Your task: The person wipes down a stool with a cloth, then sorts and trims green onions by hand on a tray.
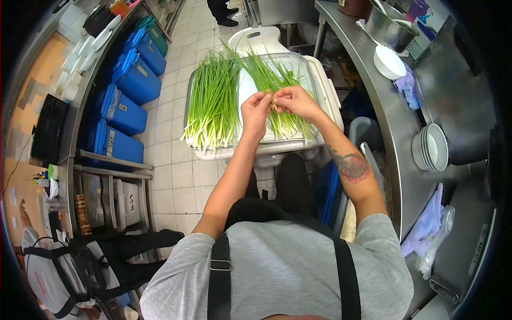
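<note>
Green onions (213, 101) lie in two groups in a tray (246, 88), a dense pile at left and a looser bunch at right, white ends toward me. Above the right bunch, my left hand (257, 111) and right hand (296, 101) meet at the fingertips, each grip closed to a pinch on a thin green strand, largely hidden by my fingers. Beneath the tray is a white container (332, 98). To the right, a steel tabletop (385, 114) bears a white bowl (389, 62) and stacked bowls (431, 147); blue bins (136, 80) line the left.
</note>
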The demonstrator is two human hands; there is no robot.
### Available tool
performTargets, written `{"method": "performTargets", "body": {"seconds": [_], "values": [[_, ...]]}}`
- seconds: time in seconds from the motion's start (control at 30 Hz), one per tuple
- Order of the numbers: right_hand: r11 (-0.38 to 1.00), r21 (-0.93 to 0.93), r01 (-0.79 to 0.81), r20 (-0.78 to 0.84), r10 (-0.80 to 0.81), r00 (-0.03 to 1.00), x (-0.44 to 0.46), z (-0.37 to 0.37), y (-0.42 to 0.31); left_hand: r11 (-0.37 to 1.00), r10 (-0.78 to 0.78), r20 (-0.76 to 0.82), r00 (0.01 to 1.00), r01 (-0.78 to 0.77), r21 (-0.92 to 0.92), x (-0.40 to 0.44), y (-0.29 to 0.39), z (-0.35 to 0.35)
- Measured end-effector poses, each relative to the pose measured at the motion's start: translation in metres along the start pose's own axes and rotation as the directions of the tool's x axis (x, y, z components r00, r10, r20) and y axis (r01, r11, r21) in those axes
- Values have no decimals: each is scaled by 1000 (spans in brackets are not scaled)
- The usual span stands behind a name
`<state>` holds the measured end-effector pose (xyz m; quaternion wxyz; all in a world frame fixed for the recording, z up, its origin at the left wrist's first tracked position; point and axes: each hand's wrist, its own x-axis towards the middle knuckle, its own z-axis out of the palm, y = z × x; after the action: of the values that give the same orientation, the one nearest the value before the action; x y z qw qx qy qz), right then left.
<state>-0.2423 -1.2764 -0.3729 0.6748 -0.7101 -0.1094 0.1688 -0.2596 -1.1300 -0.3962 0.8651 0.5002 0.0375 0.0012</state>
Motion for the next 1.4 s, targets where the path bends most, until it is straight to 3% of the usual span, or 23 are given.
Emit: {"method": "performTargets", "body": {"seconds": [0.13,0.23,0.33,0.37,0.47,0.57,0.6,0.67,0.8,0.9,1.0,1.1,1.2,1.3,1.4], "values": [[996,-81,28,-151,-40,988,4,6,6,998,34,-59,998,-31,49,4,0,-2],[999,40,33,-160,-26,987,9,0,7,998,47,-106,993,-43,41,4,6,-3],[940,341,19,-108,19,994,3,1,-8,998,60,-156,986,-63,-12,9,9,-9],[938,348,-6,-86,39,996,4,-3,-6,997,57,-173,983,-64,-34,12,10,-12],[969,236,-73,-90,96,991,4,-8,-1,992,90,-197,976,-105,-65,21,17,-21],[993,47,-104,-215,111,970,5,-28,5,983,134,-177,975,-154,-104,26,26,-31],[990,-105,-91,-312,54,948,6,-33,7,984,114,-151,982,-133,-119,27,28,-34],[912,-397,-106,-468,-102,878,6,-43,10,985,73,-97,993,-87,-147,26,33,-36],[794,-560,-237,-518,-112,848,4,-49,14,989,-41,35,999,45,-141,17,39,-33],[580,-815,-3,-412,-576,706,8,-39,19,986,-101,89,991,112,-125,14,37,-27],[746,-637,191,-254,-438,863,-4,-10,-10,981,-136,116,984,151,-126,11,34,-20],[861,-475,181,-97,-256,962,-2,6,-4,973,-140,140,980,162,-164,9,34,-17],[928,-359,103,-205,-186,961,1,10,4,950,-125,139,982,159,-269,10,36,-19],[998,-49,-38,-103,33,994,2,6,5,907,-111,122,986,151,-392,14,37,-23],[967,129,-220,45,216,975,-2,10,-4,842,-128,130,983,177,-509,17,38,-23]]}}
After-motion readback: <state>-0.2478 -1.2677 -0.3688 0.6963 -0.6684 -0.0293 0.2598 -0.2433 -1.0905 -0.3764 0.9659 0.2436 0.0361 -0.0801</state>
